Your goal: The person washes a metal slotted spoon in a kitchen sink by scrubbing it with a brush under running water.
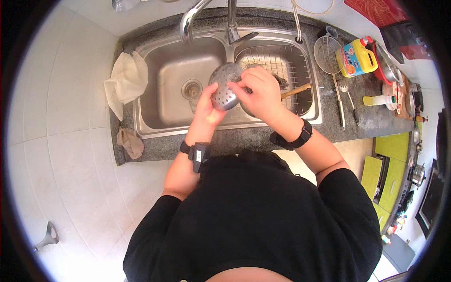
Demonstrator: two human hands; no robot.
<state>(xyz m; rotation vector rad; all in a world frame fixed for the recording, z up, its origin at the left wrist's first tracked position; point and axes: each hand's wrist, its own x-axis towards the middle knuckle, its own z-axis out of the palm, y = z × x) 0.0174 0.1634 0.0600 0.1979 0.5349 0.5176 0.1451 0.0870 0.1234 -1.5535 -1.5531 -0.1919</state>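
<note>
My left hand [208, 104] holds a perforated stainless steel strainer bowl [224, 92] by its lower left edge, thumb on the metal. The bowl is held over the divider of a double stainless steel sink [165, 81], with its holed face towards me. At the bowl's right side is my right hand [260, 90], its thumb and forefinger close together at the metal. Whether it grips the rim or something small cannot be told. Below it, a wire basket [299, 70] sits in the right basin, with a wooden handle [296, 91] and a dark bristly thing [281, 81] in it.
A chrome faucet [190, 24] arches over the left basin. Cloths [128, 75] lie at the left edge. On the right counter are a wire-mesh skimmer [328, 54], a yellow detergent jug [357, 58], a small bottle [378, 100] and a red basin [380, 72].
</note>
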